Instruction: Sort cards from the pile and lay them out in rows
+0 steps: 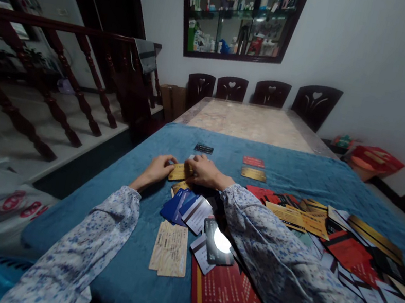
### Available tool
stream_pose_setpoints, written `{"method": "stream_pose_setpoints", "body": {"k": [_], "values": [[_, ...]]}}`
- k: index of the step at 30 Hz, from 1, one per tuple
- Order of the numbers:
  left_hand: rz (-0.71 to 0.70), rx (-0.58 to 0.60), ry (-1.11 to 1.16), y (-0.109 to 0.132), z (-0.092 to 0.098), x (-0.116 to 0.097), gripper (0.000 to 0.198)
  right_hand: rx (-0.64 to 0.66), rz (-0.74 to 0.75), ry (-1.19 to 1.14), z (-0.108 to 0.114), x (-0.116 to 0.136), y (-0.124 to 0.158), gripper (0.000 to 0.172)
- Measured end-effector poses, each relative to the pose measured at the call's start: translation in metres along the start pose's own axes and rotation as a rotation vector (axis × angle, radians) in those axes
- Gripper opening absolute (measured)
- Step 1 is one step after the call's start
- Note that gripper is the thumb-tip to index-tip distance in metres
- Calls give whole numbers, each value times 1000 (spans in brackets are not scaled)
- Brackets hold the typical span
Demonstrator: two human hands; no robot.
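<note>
Between my two hands is a gold card [179,172], held low over the blue cloth. My left hand [159,170] pinches its left end with thumb and fingers. At its right end, the fingers of my right hand [204,172] are closed on the card and partly cover it. Just beyond my right hand a pale card [192,157] is mostly hidden. Nearer to me lie another gold card [180,186], fanned blue cards [175,208] and a white card with a dark stripe [197,214].
A blue cloth [124,242] covers the table's near part. Beige cards [174,251], red cards [227,291] and a shiny black card [214,250] lie close. A mixed card heap [350,245] spreads right. Farther off are a black card [203,148], a red card [253,161] and a gold-coloured card [253,174].
</note>
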State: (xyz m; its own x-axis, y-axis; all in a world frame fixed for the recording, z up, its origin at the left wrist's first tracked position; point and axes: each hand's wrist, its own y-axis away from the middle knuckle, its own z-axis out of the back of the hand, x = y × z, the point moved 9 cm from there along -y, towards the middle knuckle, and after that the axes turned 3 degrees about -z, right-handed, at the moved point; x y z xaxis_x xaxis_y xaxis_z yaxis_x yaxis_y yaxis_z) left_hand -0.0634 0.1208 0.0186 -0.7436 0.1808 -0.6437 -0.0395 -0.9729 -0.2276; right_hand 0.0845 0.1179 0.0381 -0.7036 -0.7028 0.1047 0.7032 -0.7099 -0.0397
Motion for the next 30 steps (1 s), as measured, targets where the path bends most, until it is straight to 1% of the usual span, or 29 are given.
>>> {"method": "stream_pose_setpoints", "body": {"k": [7,10,13,15,17,19,23,30], "values": [[-20,-18,26,-1,1,-1,24,-33,7,64,2,1,3,54],[-31,1,12,-1,0,0,24,-32,15,88,3,2,4,51],[-54,62,20,1,-4,-1,33,-33,13,89,2,2,5,47],[-103,97,18,3,-5,-4,42,-38,10,87,2,0,5,46],[-160,114,-32,5,-4,-9,50,-38,8,90,1,-2,4,46],[-205,132,-117,7,-3,-12,53,-36,5,96,1,-3,5,46],[-259,170,-231,9,-4,-18,50,-32,5,100,3,-4,7,45],[-268,201,-262,10,-8,-18,46,-40,27,107,7,-2,10,44]]}}
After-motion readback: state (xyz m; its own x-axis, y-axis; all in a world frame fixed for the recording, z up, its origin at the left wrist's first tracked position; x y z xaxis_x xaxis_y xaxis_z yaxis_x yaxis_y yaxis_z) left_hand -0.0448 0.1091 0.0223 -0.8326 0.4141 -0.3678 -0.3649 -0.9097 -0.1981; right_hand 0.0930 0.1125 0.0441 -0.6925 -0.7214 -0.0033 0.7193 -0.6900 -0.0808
